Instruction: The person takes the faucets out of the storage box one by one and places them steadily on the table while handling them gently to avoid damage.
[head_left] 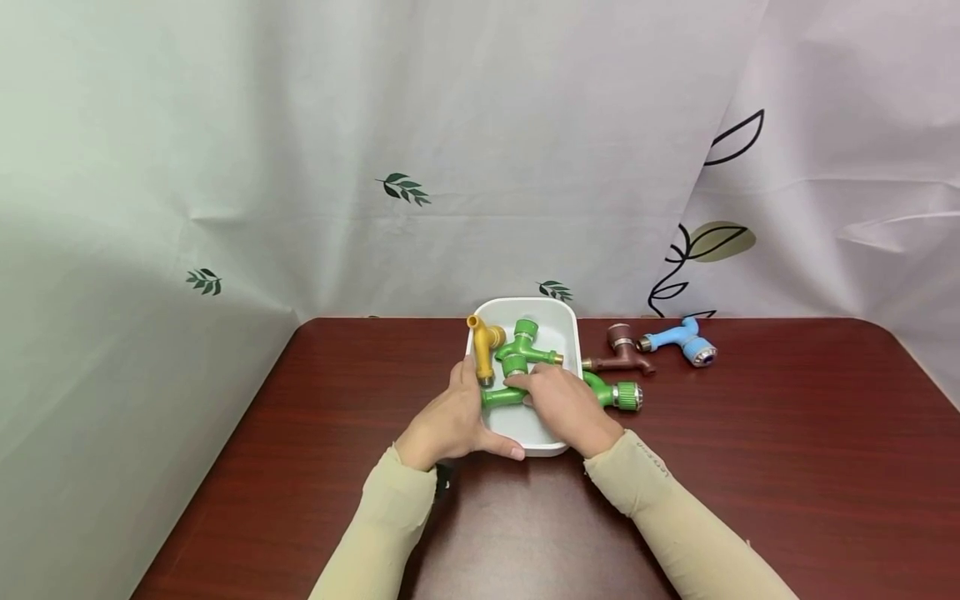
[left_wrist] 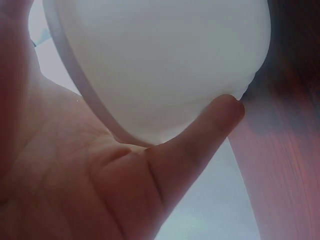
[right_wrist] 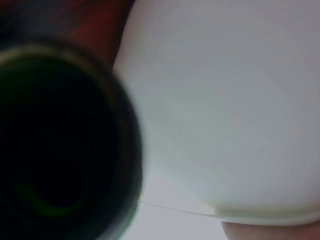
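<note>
A white tray [head_left: 540, 433] stands on the table with several plastic taps in it. My left hand [head_left: 450, 421] braces the tray's near left corner, fingers along its left wall. The left thumb [left_wrist: 195, 137] lies extended against the tray's near wall. My right hand [head_left: 567, 402] reaches into the tray and grips a green tap [head_left: 504, 397], partly hidden under its fingers. In the right wrist view, a dark round end with green inside fills the left side, blurred. Beyond that lie another green tap [head_left: 525, 343] and a yellow tap [head_left: 483, 350] leaning by the left rim.
To the tray's right lie a brown tap [head_left: 625, 354], a blue tap [head_left: 684, 340] and a green tap with a silver-ended knob [head_left: 626, 396]. The dark red table [head_left: 795, 450] meets a pale printed curtain [head_left: 480, 150] at its back edge.
</note>
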